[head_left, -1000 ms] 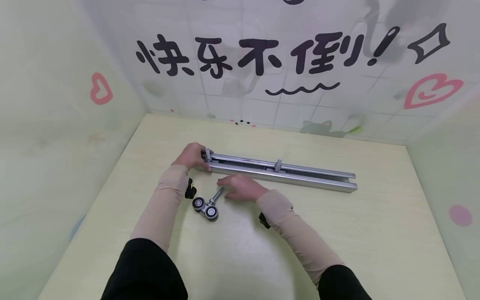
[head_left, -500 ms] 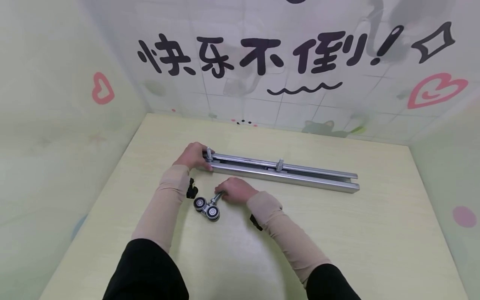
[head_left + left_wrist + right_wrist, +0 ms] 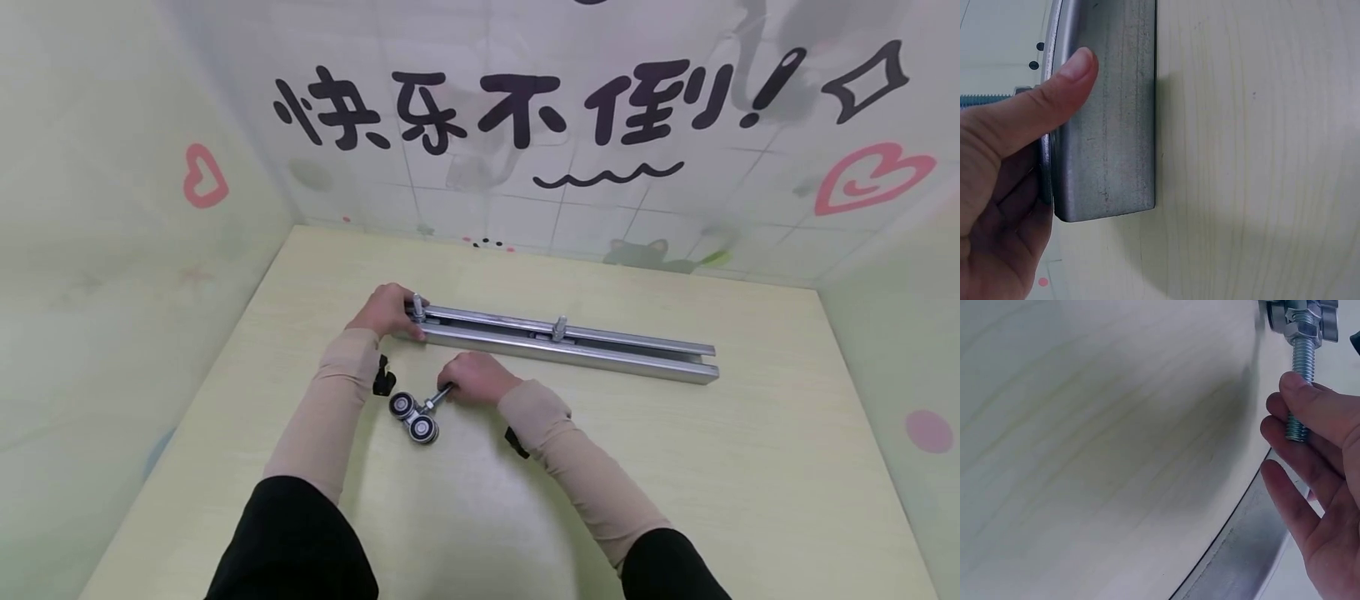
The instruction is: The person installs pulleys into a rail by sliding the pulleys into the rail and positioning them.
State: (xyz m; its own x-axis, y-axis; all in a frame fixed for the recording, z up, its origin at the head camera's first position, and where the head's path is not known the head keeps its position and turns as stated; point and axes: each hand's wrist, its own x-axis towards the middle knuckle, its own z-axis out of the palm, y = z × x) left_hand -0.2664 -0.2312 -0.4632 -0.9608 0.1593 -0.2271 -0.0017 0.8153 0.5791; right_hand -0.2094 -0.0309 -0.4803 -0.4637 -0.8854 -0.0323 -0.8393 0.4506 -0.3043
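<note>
My left hand (image 3: 384, 312) grips the left end of a long metal track rail (image 3: 570, 350), thumb on its near wall (image 3: 1110, 125) and the other fingers behind. The rail's slot faces up, and two threaded bolts stand out of it, one bolt (image 3: 417, 307) beside my left hand, another bolt (image 3: 559, 328) near the middle. In front of the rail, my right hand (image 3: 477, 379) pinches the threaded stem (image 3: 1302, 362) of a roller trolley (image 3: 414, 417) between thumb and fingers. The trolley's dark-rimmed wheels point to the left, and hex nuts (image 3: 1304, 330) sit at the stem's base.
The rail lies on a pale wood-grain tabletop (image 3: 712, 467). A printed backdrop (image 3: 480, 167) with large characters rises behind the table, and pale side walls (image 3: 112, 250) stand left and right. Black camera mounts (image 3: 383, 379) hang at both wrists.
My right hand has moved left to the trolley and closed its fingers on the stem. The trolley has turned slightly, its stem tip shifting right. My left hand and the rail hold still.
</note>
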